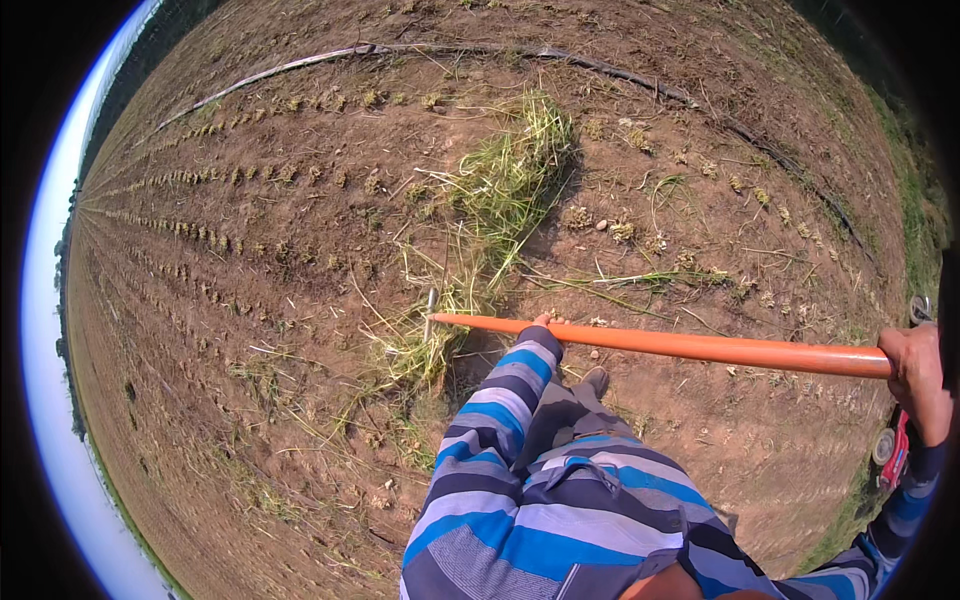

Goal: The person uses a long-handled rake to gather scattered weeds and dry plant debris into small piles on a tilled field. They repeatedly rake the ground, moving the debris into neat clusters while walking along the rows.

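Note:
An orange handle of a long tool runs across the view in front of my body. My right hand is closed around its thick end at the far right. My left hand grips the shaft farther along, partly hidden by the shaft and my striped sleeve. At the far end a narrow grey metal head rests among cut green stalks; its exact kind cannot be told. A heap of pulled grass lies beyond it on the brown soil, with looser stalks trailing back to the tool head.
Rows of low plant stubble cross the dry field. A dark hose or pipe curves along the ground beyond the heap. My shoe stands below the shaft. A red wheeled vehicle or machine shows partly at the right, near a grassy edge.

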`<action>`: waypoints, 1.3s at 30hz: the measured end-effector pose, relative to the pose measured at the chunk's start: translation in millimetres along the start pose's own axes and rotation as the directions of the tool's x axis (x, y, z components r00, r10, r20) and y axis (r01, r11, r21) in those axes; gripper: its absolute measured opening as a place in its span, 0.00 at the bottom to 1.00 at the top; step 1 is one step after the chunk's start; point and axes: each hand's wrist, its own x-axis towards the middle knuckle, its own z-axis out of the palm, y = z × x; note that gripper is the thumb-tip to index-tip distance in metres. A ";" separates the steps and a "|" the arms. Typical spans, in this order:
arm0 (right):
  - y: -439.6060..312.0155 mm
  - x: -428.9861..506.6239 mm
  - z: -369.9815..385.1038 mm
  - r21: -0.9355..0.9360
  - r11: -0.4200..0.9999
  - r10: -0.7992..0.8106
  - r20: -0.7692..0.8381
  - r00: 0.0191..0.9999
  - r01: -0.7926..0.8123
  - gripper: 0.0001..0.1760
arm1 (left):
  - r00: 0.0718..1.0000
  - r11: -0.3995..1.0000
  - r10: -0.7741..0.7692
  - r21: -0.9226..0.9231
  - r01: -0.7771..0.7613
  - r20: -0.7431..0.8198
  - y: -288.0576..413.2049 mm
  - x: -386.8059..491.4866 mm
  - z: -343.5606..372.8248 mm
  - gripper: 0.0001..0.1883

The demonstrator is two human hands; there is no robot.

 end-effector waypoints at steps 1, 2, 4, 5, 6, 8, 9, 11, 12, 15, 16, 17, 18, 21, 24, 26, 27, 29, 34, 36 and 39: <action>6.8 -14.5 3.7 -0.002 1.000 0.022 0.008 1.000 -0.022 0.08 | 0.998 0.998 0.053 0.031 -0.053 0.025 -23.1 -17.8 18.9 0.10; 12.4 -31.7 8.0 -0.014 0.998 0.064 -0.007 0.998 -0.064 0.08 | 0.999 1.000 0.001 0.025 -0.003 0.049 -42.0 -38.4 39.1 0.09; 20.3 -73.1 17.0 -0.049 0.987 0.155 -0.029 0.988 -0.156 0.08 | 0.985 0.996 -0.082 0.048 0.075 0.153 -78.4 -80.8 81.0 0.09; 24.6 -92.9 22.6 -0.060 0.977 0.204 -0.038 0.978 -0.206 0.08 | 0.969 0.991 -0.122 0.075 0.109 0.214 -94.6 -100.8 100.2 0.08; 29.9 -113.3 27.9 -0.069 0.965 0.251 -0.048 0.967 -0.254 0.08 | 0.958 0.989 -0.130 0.100 0.107 0.256 -111.3 -118.5 117.4 0.07; 39.0 -156.2 39.1 -0.085 0.929 0.358 -0.054 0.932 -0.361 0.08 | 0.934 0.982 -0.137 0.168 0.085 0.331 -147.2 -146.3 149.6 0.06; 42.3 -177.5 45.7 -0.093 0.903 0.415 -0.056 0.908 -0.419 0.08 | 0.918 0.977 -0.141 0.199 0.070 0.370 -164.2 -155.6 163.1 0.06; 46.7 -219.3 59.6 -0.108 0.842 0.526 -0.059 0.849 -0.529 0.08 | 0.892 0.956 -0.211 0.273 0.103 0.400 -191.6 -164.8 187.7 0.06; 47.2 -237.9 66.7 -0.108 0.805 0.581 -0.060 0.812 -0.584 0.08 | 0.880 0.944 -0.230 0.314 0.099 0.415 -202.5 -165.8 197.8 0.07; 38.7 -278.0 96.5 -0.070 0.707 0.704 -0.014 0.710 -0.703 0.08 | 0.865 0.897 -0.289 0.433 0.094 0.410 -223.2 -148.4 220.1 0.07; 30.1 -285.5 109.9 -0.036 0.681 0.732 0.019 0.681 -0.731 0.08 | 0.860 0.875 -0.310 0.476 0.091 0.405 -227.6 -136.2 224.0 0.07; 17.7 -289.9 124.6 0.049 0.601 0.794 0.073 0.603 -0.798 0.08 | 0.891 0.875 -0.221 0.483 0.002 0.397 -230.6 -120.8 225.5 0.09; 0.9 -289.4 141.7 0.071 0.642 0.754 0.121 0.645 -0.764 0.08 | 0.906 0.824 -0.217 0.566 -0.028 0.362 -232.4 -102.5 222.8 0.09; -80.6 -256.0 198.5 0.361 0.516 0.687 0.367 0.627 -0.777 0.17 | 0.936 0.687 -0.165 0.717 -0.116 0.310 -234.5 -37.8 179.2 0.13; -177.8 -199.0 232.6 0.580 0.409 0.464 0.533 0.708 -0.705 0.16 | 0.971 0.514 -0.187 0.857 -0.031 0.147 -233.6 15.7 86.1 0.11; -236.1 -160.8 240.7 0.642 0.334 0.301 0.621 0.723 -0.690 0.18 | 0.999 0.385 0.010 0.922 -0.049 0.049 -223.0 37.2 34.9 0.13; -259.1 -144.9 242.3 0.696 0.226 0.240 0.638 0.732 -0.681 0.18 | 0.999 0.361 0.027 0.932 -0.026 0.018 -209.8 43.5 17.4 0.13; -297.4 -114.8 247.9 0.765 0.241 0.178 0.571 0.802 -0.598 0.18 | 0.998 0.322 0.060 0.947 -0.013 -0.007 -186.0 45.3 -4.0 0.12; -345.4 -106.5 291.9 0.822 0.104 0.142 0.545 0.826 -0.560 0.18 | 0.995 0.191 0.071 0.978 -0.085 0.073 -145.2 23.6 11.5 0.11; -355.6 -119.8 319.8 0.823 0.063 0.148 0.552 0.821 -0.565 0.19 | 0.990 0.149 0.036 0.979 -0.140 0.136 -133.9 11.7 29.1 0.11; -366.2 -146.8 362.6 0.815 0.024 0.158 0.569 0.807 -0.579 0.20 | 0.978 0.150 -0.053 0.970 -0.193 0.203 -126.7 -11.4 42.0 0.10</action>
